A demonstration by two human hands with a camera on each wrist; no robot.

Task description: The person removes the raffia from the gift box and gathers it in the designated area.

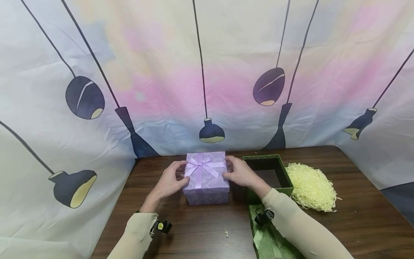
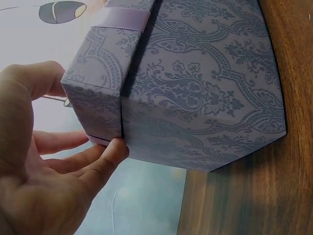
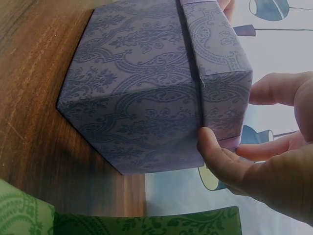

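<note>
A lilac gift box (image 1: 207,198) with a damask pattern stands upright on the table, its lid (image 1: 211,182) on top. A satin ribbon bow (image 1: 201,164) lies across the lid. My left hand (image 1: 169,180) holds the lid's left side, with fingertips at its lower edge (image 2: 95,112) in the left wrist view. On the opposite side my right hand (image 1: 243,173) grips the lid in the same manner, thumb near the front. A thin dark line runs between lid and box body (image 3: 137,88) in the right wrist view.
Right of the lilac box stands an uncovered green box (image 1: 286,172) with a dark inside. A green lid with ribbon (image 1: 270,241) lies before it, under my right forearm. Pale yellow shredded paper (image 1: 312,187) is heaped beside it. A small shred (image 1: 226,233) lies on the wooden table (image 1: 191,230).
</note>
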